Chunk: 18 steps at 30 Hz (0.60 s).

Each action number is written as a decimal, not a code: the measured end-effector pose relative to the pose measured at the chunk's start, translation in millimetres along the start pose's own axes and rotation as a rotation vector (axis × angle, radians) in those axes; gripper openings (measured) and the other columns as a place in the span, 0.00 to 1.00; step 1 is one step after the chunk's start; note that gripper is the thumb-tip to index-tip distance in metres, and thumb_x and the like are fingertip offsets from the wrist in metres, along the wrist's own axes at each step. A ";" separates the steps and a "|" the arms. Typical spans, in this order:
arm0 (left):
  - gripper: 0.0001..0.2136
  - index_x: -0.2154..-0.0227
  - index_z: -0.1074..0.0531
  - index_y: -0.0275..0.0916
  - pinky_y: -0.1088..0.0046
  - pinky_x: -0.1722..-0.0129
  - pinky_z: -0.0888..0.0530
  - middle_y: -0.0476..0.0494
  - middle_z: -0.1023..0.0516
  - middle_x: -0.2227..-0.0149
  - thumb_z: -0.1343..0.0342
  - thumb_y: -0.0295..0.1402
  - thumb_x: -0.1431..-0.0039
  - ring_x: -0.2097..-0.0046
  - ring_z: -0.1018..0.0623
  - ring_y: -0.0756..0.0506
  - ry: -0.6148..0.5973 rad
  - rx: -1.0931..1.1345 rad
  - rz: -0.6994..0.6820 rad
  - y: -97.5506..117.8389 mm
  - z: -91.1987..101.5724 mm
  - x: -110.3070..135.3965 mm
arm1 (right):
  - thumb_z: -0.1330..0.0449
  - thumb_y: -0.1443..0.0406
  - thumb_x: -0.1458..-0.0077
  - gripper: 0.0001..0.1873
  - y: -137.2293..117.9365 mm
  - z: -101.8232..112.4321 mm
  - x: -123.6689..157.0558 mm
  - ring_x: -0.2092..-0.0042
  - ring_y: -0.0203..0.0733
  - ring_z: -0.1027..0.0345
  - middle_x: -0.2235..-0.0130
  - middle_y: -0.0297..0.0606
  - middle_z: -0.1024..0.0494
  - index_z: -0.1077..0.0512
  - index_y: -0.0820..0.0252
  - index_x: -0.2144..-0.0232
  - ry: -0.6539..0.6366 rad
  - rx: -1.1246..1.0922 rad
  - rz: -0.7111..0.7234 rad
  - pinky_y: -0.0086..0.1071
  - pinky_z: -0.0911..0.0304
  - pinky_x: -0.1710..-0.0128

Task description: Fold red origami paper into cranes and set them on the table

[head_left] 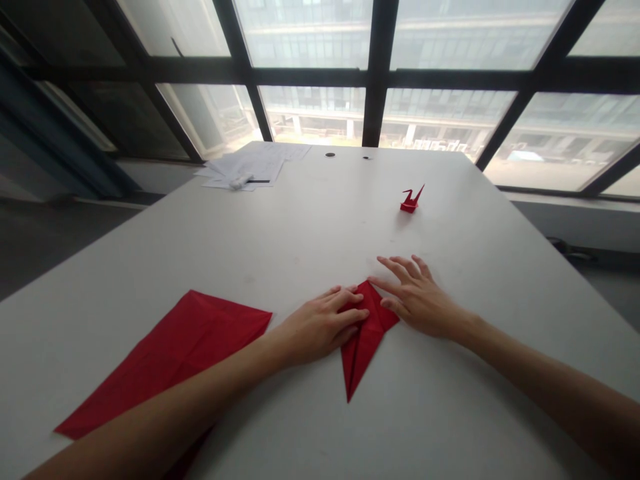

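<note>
The white table (450, 413) filled the view, windows beyond it at twelve o'clock. A large red sheet (170, 353) lay flat at eight o'clock, partly under the left forearm. At the centre lay the folded red paper (363, 343), a long kite shape with its sharp tip pointing toward six o'clock and its broad end toward twelve, long axis running near to far. It looked light, thin and easily creased, likely to slide on the smooth top; pressing it flat near the broad end seemed the safest hold. The left hand (320, 327) lay open, fingers spread, on its left flap; the right hand (417, 300) rested open at its upper right edge. A small paper crane (411, 200) stood at one o'clock, papers (255, 167) at eleven.
</note>
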<state>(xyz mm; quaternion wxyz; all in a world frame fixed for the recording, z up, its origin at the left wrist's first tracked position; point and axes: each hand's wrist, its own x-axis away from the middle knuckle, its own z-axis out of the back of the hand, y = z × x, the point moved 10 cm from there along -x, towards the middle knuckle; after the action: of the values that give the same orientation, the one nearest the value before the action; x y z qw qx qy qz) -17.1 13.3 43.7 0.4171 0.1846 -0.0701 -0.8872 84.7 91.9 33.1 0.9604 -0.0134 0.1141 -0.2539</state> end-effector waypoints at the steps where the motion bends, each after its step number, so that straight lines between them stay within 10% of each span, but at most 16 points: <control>1: 0.15 0.46 0.29 0.43 0.55 0.35 0.37 0.38 0.30 0.42 0.50 0.33 0.32 0.40 0.30 0.41 -0.005 0.002 0.004 -0.4 -0.1 0.0 | 0.48 0.58 0.34 0.23 2.3 -0.8 -0.5 0.33 0.59 0.53 0.31 0.44 0.46 0.37 0.46 0.38 0.006 -0.001 -0.014 0.66 0.59 0.37; 8: 0.17 0.46 0.28 0.45 0.54 0.34 0.40 0.40 0.29 0.42 0.45 0.42 0.36 0.39 0.30 0.39 -0.013 0.087 0.100 -3.9 2.9 0.2 | 0.48 0.64 0.35 0.17 -15.7 36.3 11.5 0.42 0.51 0.38 0.43 0.43 0.28 0.28 0.49 0.46 0.165 -0.278 0.050 0.51 0.41 0.43; 14: 0.24 0.47 0.29 0.44 0.51 0.35 0.39 0.38 0.30 0.42 0.38 0.46 0.44 0.39 0.32 0.37 0.007 0.078 0.100 -1.4 0.2 1.3 | 0.42 0.58 0.37 0.18 -91.6 32.5 45.2 0.45 0.50 0.35 0.48 0.42 0.26 0.28 0.50 0.46 -0.061 -0.364 0.283 0.47 0.38 0.44; 18: 0.24 0.44 0.31 0.42 0.52 0.34 0.40 0.37 0.33 0.40 0.41 0.46 0.40 0.36 0.35 0.36 -0.021 0.050 0.083 1.7 1.2 1.6 | 0.42 0.56 0.37 0.20 -98.3 15.6 54.0 0.41 0.52 0.39 0.43 0.43 0.30 0.30 0.50 0.44 -0.115 -0.318 0.258 0.49 0.40 0.41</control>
<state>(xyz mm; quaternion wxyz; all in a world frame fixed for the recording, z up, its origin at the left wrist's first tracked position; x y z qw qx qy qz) -17.2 11.0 44.8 0.4479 0.1826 -0.1040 -0.8690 86.2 -20.7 45.0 0.9756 -0.1646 0.0985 -0.1066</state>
